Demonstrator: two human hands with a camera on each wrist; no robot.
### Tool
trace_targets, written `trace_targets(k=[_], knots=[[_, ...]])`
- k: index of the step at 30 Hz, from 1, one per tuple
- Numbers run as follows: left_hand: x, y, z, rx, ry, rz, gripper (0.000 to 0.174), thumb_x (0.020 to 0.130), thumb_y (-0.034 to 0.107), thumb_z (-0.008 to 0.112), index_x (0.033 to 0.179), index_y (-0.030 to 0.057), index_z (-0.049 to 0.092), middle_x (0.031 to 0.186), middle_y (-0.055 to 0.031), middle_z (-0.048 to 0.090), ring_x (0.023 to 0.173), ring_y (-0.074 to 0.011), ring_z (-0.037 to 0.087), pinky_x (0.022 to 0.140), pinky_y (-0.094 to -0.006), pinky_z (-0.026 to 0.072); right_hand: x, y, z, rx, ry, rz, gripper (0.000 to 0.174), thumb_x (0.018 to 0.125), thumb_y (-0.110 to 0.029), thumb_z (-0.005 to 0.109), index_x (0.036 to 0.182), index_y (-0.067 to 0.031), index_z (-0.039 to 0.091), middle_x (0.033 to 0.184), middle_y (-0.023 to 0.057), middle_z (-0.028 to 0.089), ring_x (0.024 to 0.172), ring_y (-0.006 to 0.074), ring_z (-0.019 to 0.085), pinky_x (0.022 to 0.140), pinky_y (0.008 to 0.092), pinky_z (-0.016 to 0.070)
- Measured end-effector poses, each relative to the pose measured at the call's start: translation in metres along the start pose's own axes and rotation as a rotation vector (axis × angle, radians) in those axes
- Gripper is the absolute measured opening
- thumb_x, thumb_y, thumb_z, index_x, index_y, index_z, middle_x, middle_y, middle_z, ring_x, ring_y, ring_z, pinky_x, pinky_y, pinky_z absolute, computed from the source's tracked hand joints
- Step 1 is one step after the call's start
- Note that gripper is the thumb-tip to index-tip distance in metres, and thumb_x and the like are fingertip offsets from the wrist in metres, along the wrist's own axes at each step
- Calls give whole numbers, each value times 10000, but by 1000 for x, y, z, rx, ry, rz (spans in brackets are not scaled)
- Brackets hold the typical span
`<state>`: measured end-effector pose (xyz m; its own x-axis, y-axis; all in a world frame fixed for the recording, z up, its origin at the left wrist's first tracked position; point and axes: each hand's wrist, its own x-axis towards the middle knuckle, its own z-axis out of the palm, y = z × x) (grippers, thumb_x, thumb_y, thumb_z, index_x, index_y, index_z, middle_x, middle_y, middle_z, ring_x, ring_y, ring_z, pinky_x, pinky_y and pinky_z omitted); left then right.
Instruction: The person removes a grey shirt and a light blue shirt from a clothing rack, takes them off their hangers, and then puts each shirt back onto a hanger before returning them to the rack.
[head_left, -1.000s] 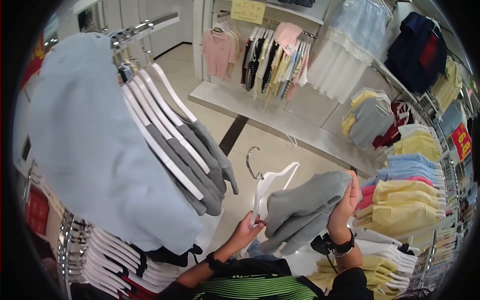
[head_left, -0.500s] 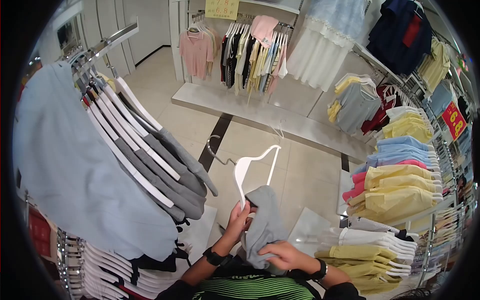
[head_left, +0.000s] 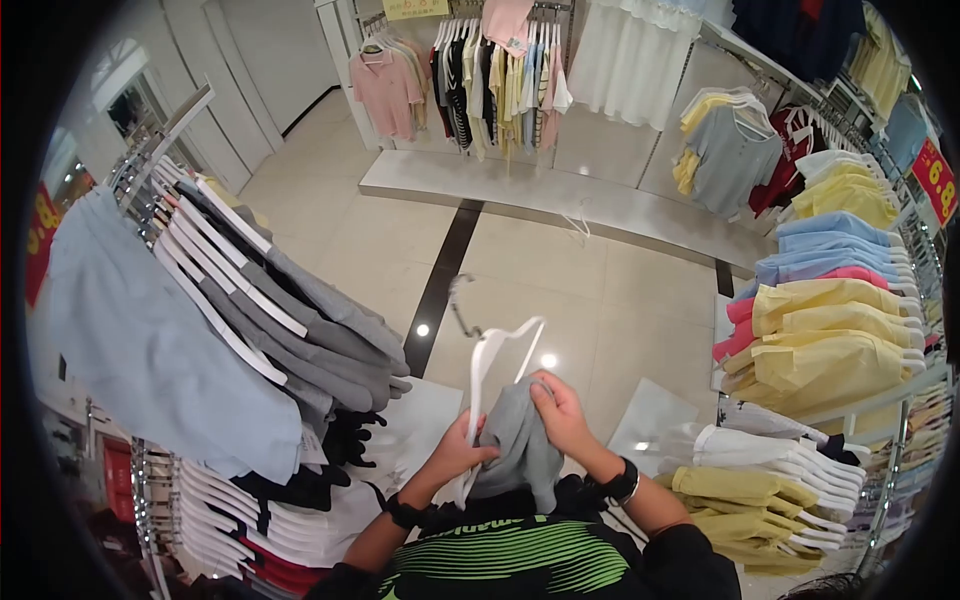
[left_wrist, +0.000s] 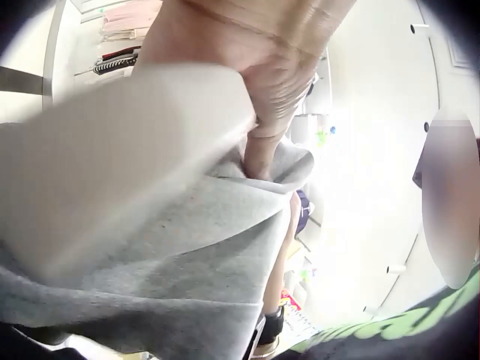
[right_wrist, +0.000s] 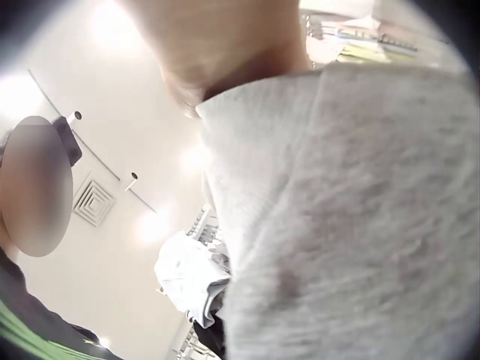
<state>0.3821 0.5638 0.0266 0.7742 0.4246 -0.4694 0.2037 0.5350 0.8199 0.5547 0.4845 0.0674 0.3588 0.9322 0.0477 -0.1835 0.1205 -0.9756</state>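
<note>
In the head view my left hand grips one arm of a white hanger, whose metal hook points up and away from me. Its thumb also lies against a bunched grey knit garment. My right hand pinches the upper right edge of this garment, thumb on top, close to the hanger's other arm. A blurred white hanger arm crosses the left wrist view above the grey fabric. Grey cloth fills much of the right wrist view and hides the right fingertips.
At left, a rail carries grey garments on white hangers and a light blue garment. Yellow clothes hang at right. Ahead, a low white platform runs below the wall racks, with a loose hanger beside it.
My right hand has come down from the upper right, passed low in front, then risen to the garment's upper edge. The garment is now bunched against the hanger. My left hand keeps its hold.
</note>
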Motion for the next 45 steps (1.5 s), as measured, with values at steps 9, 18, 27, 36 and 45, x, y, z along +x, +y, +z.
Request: trace_targets(k=[9,18,27,36,45], knots=[[11,50,2,336,300,519,261,778,70,636,927,58,422,790,36,383,711,-40,395,617,-193,361,60,-32,-73,-425,-240,17,194,872,-209,538,851,-22,585,723,27,564,685,110,500,650,231,396],[22,104,40,-23,476,470,166,863,155,559,901,121,401,635,78,384,426,14,295,339,-176,202,29,-2,-20,-678,-58,-451,217,746,-115,621,950,-57,576,1065,155,519,903,314,507,740,388,407],[11,122,6,2,418,637,230,828,65,587,891,105,370,884,-59,572,432,-11,352,376,-159,278,71,-10,-21,-200,39,-150,162,801,-35,481,914,31,577,772,57,596,718,114,540,666,231,432],[7,34,1,75,215,410,490,641,-89,685,933,82,331,1196,-127,488,482,0,364,435,-143,326,107,-60,-20,416,167,284,181,864,-87,430,963,0,555,888,72,612,797,167,591,761,290,476],[14,21,24,132,287,575,472,647,2,753,868,79,343,1112,-100,497,477,7,342,424,-149,303,101,-67,-13,380,215,327,162,843,-115,508,950,-7,563,880,71,605,782,165,578,725,294,469]])
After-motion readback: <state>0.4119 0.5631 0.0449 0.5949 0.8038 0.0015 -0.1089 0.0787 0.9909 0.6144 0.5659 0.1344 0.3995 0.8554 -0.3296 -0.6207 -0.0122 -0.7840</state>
